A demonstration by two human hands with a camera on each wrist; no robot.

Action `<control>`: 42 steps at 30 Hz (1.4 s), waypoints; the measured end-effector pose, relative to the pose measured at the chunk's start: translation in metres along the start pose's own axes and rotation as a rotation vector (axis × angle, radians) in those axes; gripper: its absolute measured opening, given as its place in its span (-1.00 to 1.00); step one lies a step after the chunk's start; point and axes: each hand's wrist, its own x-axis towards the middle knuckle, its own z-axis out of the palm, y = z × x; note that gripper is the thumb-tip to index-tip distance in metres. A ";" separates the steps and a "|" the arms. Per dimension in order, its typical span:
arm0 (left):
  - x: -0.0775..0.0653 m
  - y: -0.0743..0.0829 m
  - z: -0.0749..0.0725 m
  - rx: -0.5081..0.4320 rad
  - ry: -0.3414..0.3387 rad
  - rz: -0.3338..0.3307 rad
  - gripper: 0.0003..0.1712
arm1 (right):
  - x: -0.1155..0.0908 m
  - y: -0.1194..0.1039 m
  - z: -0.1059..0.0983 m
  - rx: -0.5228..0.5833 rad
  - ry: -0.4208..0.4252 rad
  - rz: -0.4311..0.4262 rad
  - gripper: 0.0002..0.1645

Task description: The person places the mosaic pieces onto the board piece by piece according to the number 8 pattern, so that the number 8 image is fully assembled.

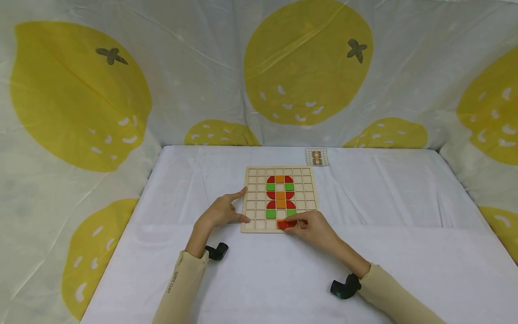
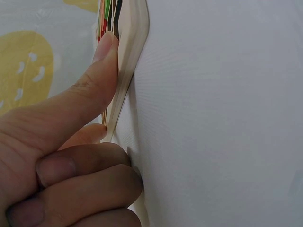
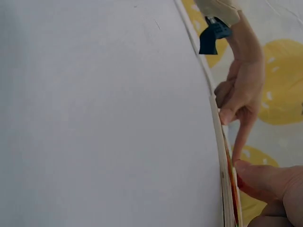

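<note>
A wooden grid board lies on the white cloth with red rounded pieces, orange squares and green squares set in its middle columns. My left hand is at the board's left side, the thumb on its near-left part and the straight index finger at the edge farther up. In the left wrist view, its other fingers are curled by the cloth. My right hand pinches a small red piece between thumb and fingertips over the near row. Its full outline is partly covered by those fingers.
A small pattern card lies behind the board's far-right corner, printed with a similar coloured design. White cloth covers the table. A lemon-print curtain hangs behind and at both sides.
</note>
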 end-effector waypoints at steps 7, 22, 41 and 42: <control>0.000 0.001 0.000 0.000 -0.004 0.006 0.22 | 0.008 -0.010 0.017 -0.039 -0.013 -0.018 -0.70; 0.000 -0.001 0.000 0.000 0.000 0.018 0.21 | 0.015 -0.014 0.022 -0.064 0.005 -0.069 -0.72; -0.001 0.001 0.001 -0.014 0.016 -0.004 0.21 | 0.017 -0.013 0.023 -0.071 0.040 -0.020 -0.75; -0.001 0.001 0.001 -0.013 0.016 -0.005 0.21 | 0.017 -0.013 0.023 -0.070 0.041 -0.015 -0.75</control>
